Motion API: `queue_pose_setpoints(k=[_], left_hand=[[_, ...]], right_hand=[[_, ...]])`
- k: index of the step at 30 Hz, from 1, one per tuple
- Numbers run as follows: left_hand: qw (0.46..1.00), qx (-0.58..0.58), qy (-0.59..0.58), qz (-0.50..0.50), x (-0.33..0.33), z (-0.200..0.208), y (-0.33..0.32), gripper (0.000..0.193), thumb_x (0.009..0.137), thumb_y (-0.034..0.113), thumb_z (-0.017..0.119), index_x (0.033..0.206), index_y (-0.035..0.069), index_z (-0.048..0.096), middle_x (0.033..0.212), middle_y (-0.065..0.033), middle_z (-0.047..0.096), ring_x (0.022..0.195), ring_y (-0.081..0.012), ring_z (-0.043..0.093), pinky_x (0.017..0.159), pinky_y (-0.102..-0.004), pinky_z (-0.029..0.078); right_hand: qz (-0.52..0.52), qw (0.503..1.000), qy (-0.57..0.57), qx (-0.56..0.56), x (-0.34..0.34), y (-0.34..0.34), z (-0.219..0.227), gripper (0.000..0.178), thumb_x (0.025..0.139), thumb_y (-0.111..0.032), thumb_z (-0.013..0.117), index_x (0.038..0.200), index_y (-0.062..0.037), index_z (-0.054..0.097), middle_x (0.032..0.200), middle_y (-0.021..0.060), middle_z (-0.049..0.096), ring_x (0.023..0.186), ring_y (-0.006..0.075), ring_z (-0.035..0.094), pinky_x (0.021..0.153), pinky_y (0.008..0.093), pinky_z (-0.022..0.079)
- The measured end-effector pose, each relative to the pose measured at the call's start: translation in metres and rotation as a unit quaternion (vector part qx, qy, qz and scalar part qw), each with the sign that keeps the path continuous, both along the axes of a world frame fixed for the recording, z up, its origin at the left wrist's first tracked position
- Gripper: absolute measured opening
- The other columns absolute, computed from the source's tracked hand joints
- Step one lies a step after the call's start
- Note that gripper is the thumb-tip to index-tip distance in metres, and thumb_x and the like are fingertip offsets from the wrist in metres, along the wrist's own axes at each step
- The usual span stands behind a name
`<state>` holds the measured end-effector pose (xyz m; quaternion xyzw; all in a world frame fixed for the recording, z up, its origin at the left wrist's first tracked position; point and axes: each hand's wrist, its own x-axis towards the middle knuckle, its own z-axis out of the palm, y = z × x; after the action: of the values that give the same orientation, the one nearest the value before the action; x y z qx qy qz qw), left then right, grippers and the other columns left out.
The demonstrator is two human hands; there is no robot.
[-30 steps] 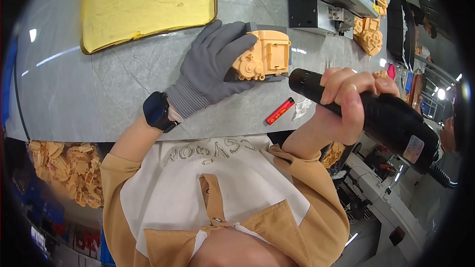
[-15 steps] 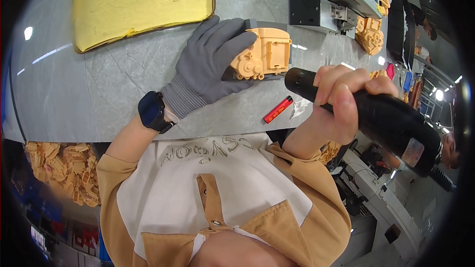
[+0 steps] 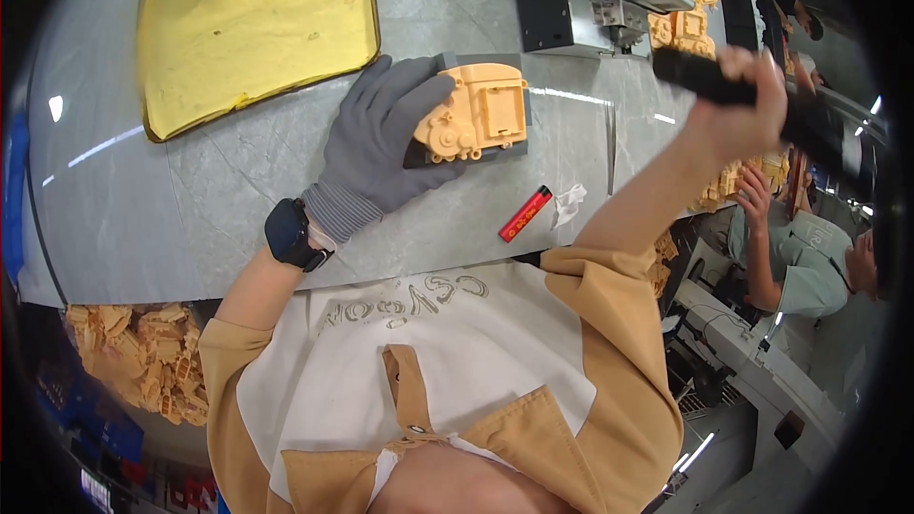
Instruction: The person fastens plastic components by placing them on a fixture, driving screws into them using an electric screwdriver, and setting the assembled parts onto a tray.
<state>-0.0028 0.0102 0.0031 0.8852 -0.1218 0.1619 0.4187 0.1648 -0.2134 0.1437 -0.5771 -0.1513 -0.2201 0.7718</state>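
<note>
My left hand, in a grey knit glove, grips the left side of a pale orange moulded plastic housing. A recessed rectangular frame and round bosses show on its upper face, and a dark grey block lies under it. Held up at the right, well apart from the housing, is a black corded power tool with a cylindrical front end. My bare right hand is wrapped round it; motion blurs both, and the tool's rear is lost in the dark rim.
A yellow mat with a dark border lies at the far left. A black-and-silver machine stands behind. A red stick, a white scrap and a thin metal strip are nearby. Orange parts are heaped lower left. Another person sits right.
My right hand has swung the power tool up and to the right, away from the housing. The view has shifted; my left hand keeps its hold on the housing.
</note>
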Motion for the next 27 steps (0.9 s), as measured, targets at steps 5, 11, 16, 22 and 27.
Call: queue_pose_setpoints(k=[5,11,16,22,27], left_hand=[[0.999,-0.026,0.019,-0.023,-0.002,0.003,0.006,0.081,0.054,0.022,0.079,0.123,0.010,0.039,0.122,-0.0135,0.045,0.112,-0.0312,0.046,0.102,-0.0457,0.030],[0.999,-0.023,0.025,-0.023,-0.002,-0.002,0.005,0.078,0.056,0.020,0.079,0.124,0.013,0.040,0.121,-0.0104,0.045,0.114,-0.0262,0.043,0.104,-0.0432,0.029],[1.000,-0.027,0.015,-0.002,-0.003,-0.002,0.006,0.080,0.052,0.018,0.080,0.123,0.011,0.042,0.117,-0.0120,0.050,0.113,-0.0289,0.045,0.103,-0.0442,0.031],[1.000,-0.025,-0.008,-0.007,0.000,-0.007,0.005,0.078,0.056,0.026,0.079,0.123,0.012,0.042,0.111,-0.0120,0.052,0.108,-0.0263,0.049,0.102,-0.0423,0.032],[1.000,-0.030,-0.002,0.004,-0.003,-0.007,0.006,0.078,0.055,0.027,0.079,0.122,0.014,0.043,0.109,-0.0133,0.052,0.108,-0.0258,0.049,0.103,-0.0420,0.031]], right_hand=[[-0.064,0.991,-0.065,-0.103,0.017,0.027,-0.021,0.043,0.061,0.010,0.059,0.101,0.0050,0.043,0.053,0.0080,0.053,0.043,0.0136,0.052,0.053,0.0255,0.046],[0.133,0.991,-0.006,-0.005,-0.079,0.028,-0.018,0.051,0.071,0.004,0.052,0.116,-0.0038,0.032,0.060,0.0057,0.048,0.046,0.0175,0.049,0.054,0.0342,0.044],[0.245,0.968,-0.027,-0.050,-0.121,0.071,-0.017,0.045,0.074,0.003,0.053,0.113,-0.0076,0.031,0.059,0.0061,0.048,0.047,0.0184,0.048,0.052,0.0350,0.044],[0.239,0.970,0.017,-0.030,-0.135,0.088,-0.020,0.049,0.071,0.008,0.057,0.110,-0.0095,0.032,0.060,0.0070,0.050,0.047,0.0184,0.048,0.049,0.0342,0.042],[0.254,0.966,0.015,-0.054,-0.133,0.092,-0.024,0.048,0.072,0.009,0.057,0.109,-0.0101,0.033,0.060,0.0073,0.050,0.047,0.0183,0.048,0.048,0.0336,0.042]])
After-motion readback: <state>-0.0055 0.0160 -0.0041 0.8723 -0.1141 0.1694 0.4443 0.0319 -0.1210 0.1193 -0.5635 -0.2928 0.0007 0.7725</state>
